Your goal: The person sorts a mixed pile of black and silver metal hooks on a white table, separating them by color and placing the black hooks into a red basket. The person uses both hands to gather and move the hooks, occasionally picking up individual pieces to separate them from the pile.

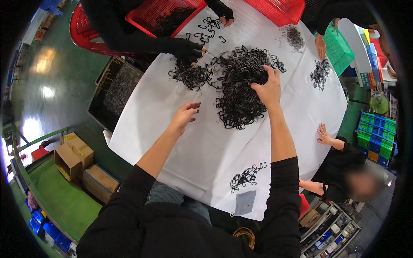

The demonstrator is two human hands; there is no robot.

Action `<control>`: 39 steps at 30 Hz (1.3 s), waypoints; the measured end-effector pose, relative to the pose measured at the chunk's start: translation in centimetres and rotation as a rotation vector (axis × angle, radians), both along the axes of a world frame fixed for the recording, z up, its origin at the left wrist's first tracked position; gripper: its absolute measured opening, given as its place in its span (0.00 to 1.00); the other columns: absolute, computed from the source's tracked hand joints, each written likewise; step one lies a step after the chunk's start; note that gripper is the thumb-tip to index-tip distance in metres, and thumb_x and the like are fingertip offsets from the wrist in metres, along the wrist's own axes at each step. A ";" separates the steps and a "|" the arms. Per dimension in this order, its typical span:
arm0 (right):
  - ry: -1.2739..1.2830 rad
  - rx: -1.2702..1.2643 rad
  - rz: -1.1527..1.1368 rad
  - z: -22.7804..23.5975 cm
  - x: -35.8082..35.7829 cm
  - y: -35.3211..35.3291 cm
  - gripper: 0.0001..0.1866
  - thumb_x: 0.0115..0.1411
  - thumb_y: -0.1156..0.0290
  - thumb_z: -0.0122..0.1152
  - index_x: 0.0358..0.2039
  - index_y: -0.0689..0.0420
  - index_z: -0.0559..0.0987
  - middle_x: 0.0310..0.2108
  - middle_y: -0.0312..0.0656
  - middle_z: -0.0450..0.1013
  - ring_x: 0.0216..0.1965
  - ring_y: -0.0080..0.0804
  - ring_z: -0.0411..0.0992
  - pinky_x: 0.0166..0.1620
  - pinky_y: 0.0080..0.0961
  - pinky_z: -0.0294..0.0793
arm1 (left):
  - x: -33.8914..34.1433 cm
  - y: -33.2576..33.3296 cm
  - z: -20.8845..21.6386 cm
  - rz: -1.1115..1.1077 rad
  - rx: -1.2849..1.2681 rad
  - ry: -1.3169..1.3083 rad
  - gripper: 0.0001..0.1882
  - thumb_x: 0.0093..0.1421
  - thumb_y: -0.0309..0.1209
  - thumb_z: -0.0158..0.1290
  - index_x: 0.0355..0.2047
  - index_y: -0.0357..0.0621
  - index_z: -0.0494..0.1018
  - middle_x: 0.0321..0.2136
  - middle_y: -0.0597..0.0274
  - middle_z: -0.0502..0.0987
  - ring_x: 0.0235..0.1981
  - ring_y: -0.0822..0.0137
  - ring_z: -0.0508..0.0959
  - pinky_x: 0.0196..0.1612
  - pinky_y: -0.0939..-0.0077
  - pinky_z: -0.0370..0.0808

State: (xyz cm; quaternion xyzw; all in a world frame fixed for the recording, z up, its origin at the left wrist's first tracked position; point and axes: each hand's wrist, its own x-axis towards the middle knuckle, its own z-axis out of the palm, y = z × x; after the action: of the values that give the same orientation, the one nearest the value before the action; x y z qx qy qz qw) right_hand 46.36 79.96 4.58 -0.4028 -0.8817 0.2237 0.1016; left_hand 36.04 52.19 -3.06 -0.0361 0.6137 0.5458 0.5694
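A big heap of black S-shaped hooks (241, 92) lies on the white-covered table (146, 116). My right hand (269, 88) reaches onto the heap's right side, thumb and fingers spread apart and touching the hooks; whether any hook is between them I cannot make out. Over the bare cover, left of the heap, my left hand (185, 117) hovers with its fingers apart and nothing in it. A smaller pile of hooks (189, 76) lies beyond it, beside a co-worker's gloved hand (189, 52). Close to me on the right is a small group of hooks (246, 177).
Red baskets (165, 17) stand at the far edge, a green basket (340, 50) at the far right. Co-workers' hands rest near the right edge, one by a small hook pile (320, 74). A grey pouch (245, 203) lies near me. Left of the table stands a dark bin (115, 90).
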 end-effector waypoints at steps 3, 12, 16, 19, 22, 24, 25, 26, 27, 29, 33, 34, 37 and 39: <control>0.043 0.006 0.024 1.9 0.2 0.4 0.35 0.37 0.69 0.69 0.51 0.48 0.71 0.49 0.42 0.65 0.50 0.44 0.68 0.49 0.38 0.72 | 0.7 -1.3 0.6 -0.003 -0.005 -0.007 0.20 0.59 0.27 0.44 0.52 0.46 0.71 0.52 0.64 0.71 0.52 0.68 0.70 0.53 0.66 0.67; 0.124 0.080 0.009 6.7 1.1 1.7 0.36 0.34 0.71 0.71 0.50 0.53 0.73 0.47 0.47 0.68 0.47 0.46 0.70 0.51 0.36 0.71 | 2.0 -3.6 1.7 -0.011 0.033 -0.019 0.18 0.60 0.27 0.44 0.49 0.47 0.73 0.49 0.67 0.73 0.50 0.70 0.71 0.52 0.68 0.67; 0.195 0.122 0.049 9.1 1.5 2.3 0.35 0.34 0.71 0.71 0.49 0.55 0.74 0.43 0.49 0.70 0.46 0.46 0.71 0.50 0.34 0.71 | 2.2 -4.1 2.1 -0.028 0.038 -0.017 0.18 0.60 0.27 0.43 0.49 0.47 0.73 0.50 0.66 0.73 0.50 0.70 0.72 0.51 0.68 0.68; 0.198 0.077 0.013 11.5 1.9 2.3 0.36 0.34 0.70 0.72 0.49 0.56 0.75 0.45 0.50 0.71 0.46 0.45 0.72 0.51 0.34 0.70 | 2.4 -4.3 2.5 -0.047 0.038 -0.009 0.18 0.60 0.27 0.43 0.50 0.46 0.73 0.51 0.65 0.72 0.50 0.70 0.72 0.51 0.68 0.68; 0.215 0.082 0.009 14.2 2.1 2.1 0.35 0.34 0.69 0.72 0.49 0.59 0.75 0.45 0.51 0.73 0.46 0.43 0.73 0.51 0.32 0.70 | 2.7 -4.4 3.0 -0.060 0.035 -0.007 0.18 0.59 0.27 0.44 0.50 0.46 0.72 0.51 0.65 0.73 0.49 0.70 0.72 0.51 0.69 0.67; 0.238 0.084 0.036 16.0 2.3 2.0 0.35 0.34 0.69 0.71 0.48 0.61 0.75 0.44 0.51 0.74 0.46 0.43 0.73 0.51 0.31 0.69 | 3.0 -4.5 3.4 -0.068 0.032 -0.003 0.18 0.59 0.27 0.44 0.50 0.45 0.72 0.50 0.65 0.73 0.48 0.70 0.72 0.50 0.69 0.67; 0.259 0.121 0.059 16.8 2.5 1.8 0.34 0.35 0.69 0.71 0.47 0.63 0.75 0.42 0.51 0.76 0.44 0.40 0.74 0.50 0.29 0.70 | 3.1 -4.5 3.6 -0.072 0.032 0.001 0.18 0.59 0.27 0.44 0.50 0.45 0.72 0.50 0.64 0.73 0.49 0.70 0.72 0.50 0.69 0.67; 0.260 0.085 0.031 17.7 2.8 1.8 0.34 0.35 0.69 0.71 0.47 0.63 0.75 0.42 0.51 0.76 0.44 0.40 0.74 0.50 0.29 0.70 | 3.3 -4.6 3.8 -0.079 0.028 0.004 0.18 0.59 0.27 0.44 0.50 0.45 0.72 0.51 0.64 0.73 0.49 0.70 0.72 0.51 0.69 0.67; 0.267 0.058 0.017 18.4 2.9 1.8 0.34 0.35 0.69 0.71 0.47 0.64 0.75 0.42 0.51 0.76 0.44 0.40 0.74 0.49 0.29 0.70 | 3.4 -4.6 3.9 -0.088 0.031 0.003 0.18 0.59 0.27 0.44 0.50 0.45 0.72 0.51 0.64 0.73 0.49 0.70 0.71 0.51 0.69 0.67; 0.309 -0.036 0.032 20.0 3.5 1.7 0.34 0.35 0.70 0.70 0.48 0.64 0.74 0.41 0.50 0.76 0.41 0.37 0.75 0.48 0.28 0.71 | 3.6 -4.7 4.2 -0.113 0.026 0.007 0.19 0.59 0.27 0.44 0.50 0.45 0.72 0.51 0.64 0.72 0.50 0.70 0.71 0.51 0.69 0.67; 0.314 0.063 -0.020 23.1 4.8 1.4 0.34 0.37 0.70 0.69 0.49 0.65 0.74 0.38 0.47 0.77 0.38 0.33 0.75 0.45 0.25 0.72 | 4.3 -4.9 4.6 -0.148 0.035 0.022 0.19 0.60 0.27 0.43 0.52 0.44 0.71 0.51 0.62 0.72 0.50 0.69 0.72 0.51 0.68 0.68; 0.359 0.031 0.024 23.9 5.0 1.4 0.34 0.38 0.71 0.69 0.50 0.65 0.73 0.37 0.46 0.78 0.36 0.31 0.75 0.43 0.24 0.73 | 4.5 -4.8 4.7 -0.155 0.036 0.024 0.19 0.60 0.27 0.44 0.51 0.44 0.71 0.51 0.62 0.72 0.50 0.69 0.72 0.51 0.68 0.68; 0.396 -0.053 -0.008 26.7 7.1 1.0 0.33 0.41 0.72 0.67 0.51 0.65 0.73 0.36 0.45 0.77 0.33 0.28 0.75 0.40 0.22 0.74 | 5.3 -4.5 5.1 -0.179 0.045 0.017 0.19 0.60 0.27 0.44 0.51 0.44 0.71 0.51 0.62 0.72 0.50 0.69 0.72 0.51 0.68 0.68; 0.403 -0.076 -0.074 28.4 8.7 1.2 0.32 0.41 0.72 0.66 0.51 0.64 0.73 0.36 0.44 0.78 0.33 0.28 0.75 0.39 0.22 0.74 | 5.8 -3.9 5.5 -0.200 0.063 0.015 0.19 0.59 0.27 0.44 0.51 0.44 0.71 0.52 0.62 0.72 0.50 0.69 0.72 0.51 0.67 0.68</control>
State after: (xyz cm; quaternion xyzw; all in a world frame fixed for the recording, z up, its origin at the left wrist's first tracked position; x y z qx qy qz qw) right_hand 55.01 81.13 32.98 -0.3853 -0.8191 0.3290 0.2690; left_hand 41.86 48.25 2.44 0.0472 0.6011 0.5054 0.6172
